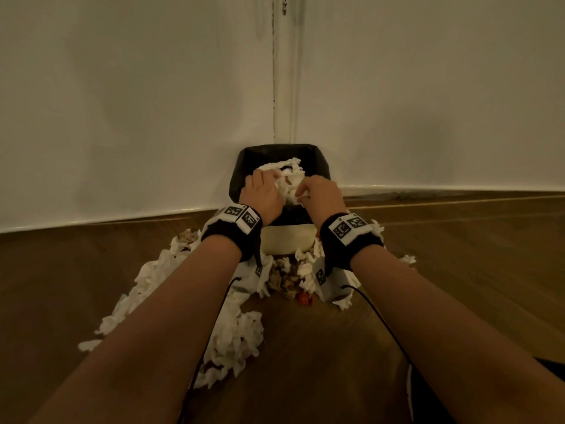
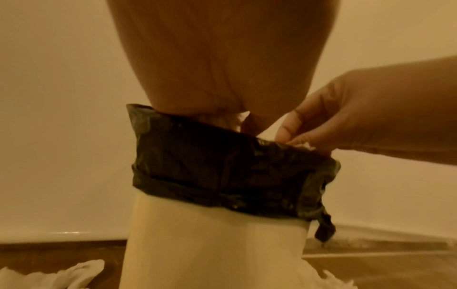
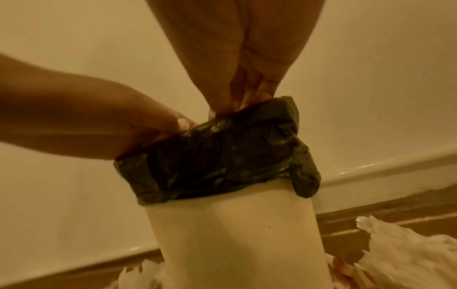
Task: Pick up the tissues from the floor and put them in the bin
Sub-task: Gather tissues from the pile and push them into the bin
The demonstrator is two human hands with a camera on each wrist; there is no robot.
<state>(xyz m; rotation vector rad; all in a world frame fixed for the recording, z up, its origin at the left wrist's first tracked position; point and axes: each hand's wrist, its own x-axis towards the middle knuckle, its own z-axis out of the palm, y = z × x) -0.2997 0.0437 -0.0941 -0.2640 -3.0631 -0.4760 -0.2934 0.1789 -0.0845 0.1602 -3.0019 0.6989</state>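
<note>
The floor (image 1: 458, 270) is wooden and meets a white wall (image 1: 122, 117), and the bin (image 1: 287, 240), pale with a black bag (image 1: 244, 175) folded over its rim, stands in the corner directly in front of the person. Most of the tissues (image 1: 238, 341) still lie on the floor around the foot of the bin, spreading from there toward the person and more to the left side, with some brownish scraps (image 1: 284, 276) mixed among them. A smaller bunch of tissue (image 1: 290, 179) is already at the mouth of the bin, and both hands are over it. The left hand (image 1: 264, 194) has its fingers curled down onto this bunch, and the right hand (image 1: 321, 195) pinches its edge; so both grips are grasping tissue, I judge, not released. The coming move depends on this: the bunch is directly under the hands, and the remaining pile is below and behind the wrists, nearer to the left hand.
</note>
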